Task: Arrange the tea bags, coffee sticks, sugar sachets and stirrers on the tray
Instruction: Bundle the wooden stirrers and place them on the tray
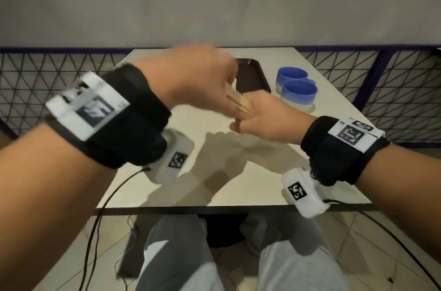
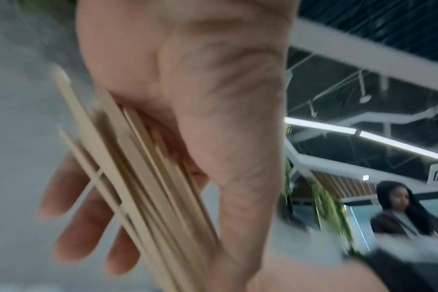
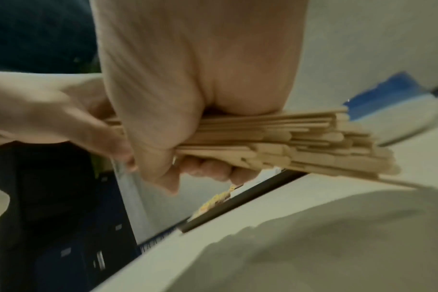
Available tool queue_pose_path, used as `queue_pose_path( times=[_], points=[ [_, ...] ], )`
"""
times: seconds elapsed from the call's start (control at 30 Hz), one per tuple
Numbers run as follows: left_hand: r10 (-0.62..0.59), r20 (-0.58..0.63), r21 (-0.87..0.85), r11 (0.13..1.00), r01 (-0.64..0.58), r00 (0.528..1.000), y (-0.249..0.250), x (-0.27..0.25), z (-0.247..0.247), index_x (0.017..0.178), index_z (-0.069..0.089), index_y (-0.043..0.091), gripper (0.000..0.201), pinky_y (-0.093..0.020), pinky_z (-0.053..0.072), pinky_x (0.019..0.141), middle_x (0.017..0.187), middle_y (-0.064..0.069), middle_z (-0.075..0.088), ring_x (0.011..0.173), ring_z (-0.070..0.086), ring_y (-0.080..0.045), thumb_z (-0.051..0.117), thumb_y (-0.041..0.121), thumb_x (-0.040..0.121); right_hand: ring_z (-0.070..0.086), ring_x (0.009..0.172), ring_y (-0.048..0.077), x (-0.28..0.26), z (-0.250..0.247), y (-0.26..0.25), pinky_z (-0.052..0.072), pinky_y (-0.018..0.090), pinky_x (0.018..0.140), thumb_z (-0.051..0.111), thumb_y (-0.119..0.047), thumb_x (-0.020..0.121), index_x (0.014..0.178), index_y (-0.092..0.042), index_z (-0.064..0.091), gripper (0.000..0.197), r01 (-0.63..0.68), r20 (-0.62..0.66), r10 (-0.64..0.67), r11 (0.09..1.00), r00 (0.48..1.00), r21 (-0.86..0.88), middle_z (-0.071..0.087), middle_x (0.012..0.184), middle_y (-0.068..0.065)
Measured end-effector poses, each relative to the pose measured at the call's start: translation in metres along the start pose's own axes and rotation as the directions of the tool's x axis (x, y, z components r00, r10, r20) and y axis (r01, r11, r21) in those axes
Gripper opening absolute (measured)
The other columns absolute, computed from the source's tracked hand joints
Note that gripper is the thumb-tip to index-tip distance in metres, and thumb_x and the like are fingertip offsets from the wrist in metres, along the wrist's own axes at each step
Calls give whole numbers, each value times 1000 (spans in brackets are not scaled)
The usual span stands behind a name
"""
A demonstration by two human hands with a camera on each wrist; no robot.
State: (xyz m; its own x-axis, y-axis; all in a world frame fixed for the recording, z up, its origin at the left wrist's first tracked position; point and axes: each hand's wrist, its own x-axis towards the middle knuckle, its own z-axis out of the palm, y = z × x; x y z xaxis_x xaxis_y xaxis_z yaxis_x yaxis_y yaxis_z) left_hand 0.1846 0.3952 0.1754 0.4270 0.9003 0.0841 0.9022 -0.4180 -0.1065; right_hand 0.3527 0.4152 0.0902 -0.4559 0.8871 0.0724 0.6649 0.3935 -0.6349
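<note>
- Right hand (image 3: 188,110) clenched round the stirrers (image 3: 275,142) mid-length.
- Left hand (image 1: 191,78) pinched the bundle's other end.
- Bundle was held above the table (image 1: 214,183), near the tray (image 1: 253,76).
- Stirrers judged light, thin, stiff, prone to fanning; grip the middle.

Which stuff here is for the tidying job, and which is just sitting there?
For the job:
wooden stirrers, gripped by the right hand and left hand
brown tray

Just sitting there:
two blue cups
table
</note>
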Motion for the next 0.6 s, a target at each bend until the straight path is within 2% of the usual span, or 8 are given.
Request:
queue_pose_path(
  times=[0.07, 0.17, 0.23, 0.3, 0.4, 0.47, 0.53, 0.6],
  points=[
    [-62, -234, -71, 996, 47, 970, -10, -7, -34, 96, 66, 23, 60, -36, 49, 68, 85, 0, 66, 79, 61, -23, 58, 78, 74, 53, 55, 9, 3, -2, -9, 50, 23, 57, 72, -11, 91, 76, -11, 55, 22, 21, -103, -3, 983, 995, 183, 55, 66, 2],
    [-34, -566, -148, 987, -61, 824, -9, -9, -58, 94, 61, 13, 54, -21, 39, 58, 79, -8, 59, 69, 54, -25, 41, 62, 102, 56, 53, 11, 6, 3, -29, 54, 21, 54, 72, -7, 90, 80, -9, 57, 18, 108, -264, 4, 906, 965, 410, 57, 67, 6],
    [-61, -569, -323, 933, -155, 820, 3, -3, -54, 95, 66, 6, 55, -24, 43, 57, 80, -15, 64, 69, 57, -29, 37, 52, 107, 57, 52, 9, 4, 15, -38, 53, 18, 52, 73, -1, 88, 88, 1, 60, 13, 152, -308, 29, 822, 951, 549, 56, 68, 9],
    [-116, -446, -470, 874, -122, 888, 13, 5, -36, 91, 72, 6, 53, -27, 42, 53, 70, -8, 63, 62, 55, -25, 42, 46, 106, 60, 55, 10, 1, 35, -33, 53, 18, 54, 74, -2, 87, 90, 8, 61, 16, 106, -272, 77, 794, 959, 599, 58, 72, 13],
    [-111, -333, -382, 924, -26, 936, 20, 8, 6, 68, 60, 12, 47, -35, 33, 51, 57, -4, 52, 54, 47, -21, 46, 37, 104, 63, 63, 18, -10, 67, -17, 57, 28, 62, 76, -4, 85, 88, 8, 61, 20, -60, -147, 217, 730, 965, 681, 61, 75, 16],
    [-98, -379, -340, 940, -40, 920, 20, 4, 17, 61, 49, 13, 47, -37, 30, 52, 54, -4, 47, 56, 47, -24, 45, 34, 103, 61, 62, 19, -14, 72, -13, 55, 31, 63, 77, -3, 83, 85, 0, 62, 15, -101, -108, 253, 690, 961, 716, 59, 72, 15],
    [-102, -434, -371, 926, -74, 895, 15, 4, 12, 67, 61, 8, 42, -42, 40, 57, 59, -12, 56, 64, 55, -30, 48, 32, 98, 59, 62, 20, -11, 66, -15, 53, 27, 59, 76, -1, 84, 84, 0, 62, 14, -59, -127, 209, 705, 970, 707, 55, 70, 15],
    [-143, -506, -458, 880, -125, 850, 11, 4, 0, 79, 73, 10, 30, -38, 47, 61, 66, -9, 65, 69, 59, -25, 53, 30, 91, 59, 63, 21, -9, 56, -20, 52, 21, 58, 75, -2, 85, 84, 9, 58, 20, -1, -168, 156, 735, 973, 678, 54, 72, 16]
  ],
)
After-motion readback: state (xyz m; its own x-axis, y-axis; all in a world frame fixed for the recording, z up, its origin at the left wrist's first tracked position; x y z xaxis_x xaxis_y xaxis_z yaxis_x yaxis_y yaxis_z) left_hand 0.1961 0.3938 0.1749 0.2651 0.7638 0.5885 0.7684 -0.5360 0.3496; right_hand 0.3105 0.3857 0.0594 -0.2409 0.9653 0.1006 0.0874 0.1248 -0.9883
